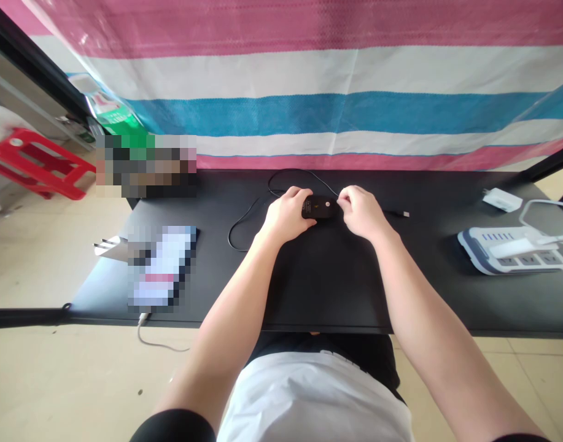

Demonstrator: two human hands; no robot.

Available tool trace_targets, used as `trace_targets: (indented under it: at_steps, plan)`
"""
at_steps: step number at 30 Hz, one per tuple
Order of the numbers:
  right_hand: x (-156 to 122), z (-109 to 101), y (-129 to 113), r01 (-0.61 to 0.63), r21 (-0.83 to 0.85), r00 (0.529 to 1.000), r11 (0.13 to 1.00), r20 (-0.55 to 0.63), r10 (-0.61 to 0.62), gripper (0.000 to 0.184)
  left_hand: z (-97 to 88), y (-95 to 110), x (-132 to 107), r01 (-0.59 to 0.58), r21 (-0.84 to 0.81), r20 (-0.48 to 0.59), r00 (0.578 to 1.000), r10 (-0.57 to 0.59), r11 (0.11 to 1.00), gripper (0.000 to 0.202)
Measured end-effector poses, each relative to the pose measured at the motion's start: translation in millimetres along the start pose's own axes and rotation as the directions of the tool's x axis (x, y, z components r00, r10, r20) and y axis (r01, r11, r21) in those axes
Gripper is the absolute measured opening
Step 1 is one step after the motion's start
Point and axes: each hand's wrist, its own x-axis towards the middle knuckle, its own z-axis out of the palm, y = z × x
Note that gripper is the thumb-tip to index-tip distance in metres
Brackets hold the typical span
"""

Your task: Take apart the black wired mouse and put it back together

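Observation:
A small flat black device (318,207) with rounded edges lies on the black table, its upper face showing printed text and a round white sticker. I cannot make out its exact kind. From its left end, my left hand (288,215) grips it between thumb and fingers. My right hand (360,212) is closed in a pinch at the device's right end, where a thin black cable (325,183) runs into the fingers. Whether the cable's tip is in the device is hidden. A USB plug (404,214) sticks out to the right of my right hand.
The cable's loop (230,233) curves left of my left hand. On the right lie a white power strip (484,252) and a white charger (503,199). A blurred phone (164,267) and a white plug (113,248) are at left. Striped sheeting (309,110) hangs behind the table (327,288).

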Motion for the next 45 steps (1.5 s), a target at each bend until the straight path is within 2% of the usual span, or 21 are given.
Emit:
trace_targets:
  at_steps: [3, 6, 10, 14, 16, 19, 23, 32, 45]
  plan:
    - [2, 2, 6, 0.002, 0.021, 0.992, 1.0, -0.128, 0.001, 0.013, 2.3, -1, 0, 0.029, -0.034, -0.06, 0.998, -0.031, 0.999, 0.059]
    - [3, 6, 13, -0.028, -0.029, 0.984, 0.999, -0.176, 0.023, 0.013, 3.2, 0, 1, 0.086, -0.09, -0.18, 0.978, -0.102, 0.992, 0.057]
    - [2, 14, 13, -0.043, -0.105, 0.986, 0.994, -0.162, 0.026, 0.013, 3.1, 0, 4, 0.165, -0.212, -0.322, 0.919, -0.228, 0.963, 0.056]
    - [-2, 23, -1, -0.015, -0.196, 0.997, 0.98, -0.078, 0.0, 0.013, 4.7, -1, 6, 0.203, -0.316, -0.396, 0.859, -0.323, 0.927, 0.053]
    - [-4, 27, -10, 0.02, -0.221, 1.0, 0.975, -0.013, -0.023, 0.015, 5.4, -1, 6, 0.2, -0.338, -0.407, 0.85, -0.335, 0.92, 0.051]
    - [-6, 32, -19, 0.068, -0.246, 0.997, 0.967, 0.058, -0.055, 0.017, 5.8, -1, 6, 0.198, -0.345, -0.393, 0.857, -0.333, 0.917, 0.05]
    - [-6, 36, -22, 0.08, -0.264, 0.994, 0.961, 0.094, -0.057, 0.018, 6.4, 0, 6, 0.191, -0.348, -0.384, 0.864, -0.325, 0.918, 0.05]
    - [-4, 38, -22, -0.041, -0.237, 0.999, 0.971, -0.032, 0.035, 0.019, 6.4, 1, 6, 0.189, -0.337, -0.352, 0.883, -0.31, 0.922, 0.05]
    - [-2, 37, -17, -0.07, -0.14, 0.99, 0.988, -0.133, 0.051, 0.014, 9.0, 2, 6, 0.181, -0.298, -0.359, 0.888, -0.286, 0.937, 0.051]
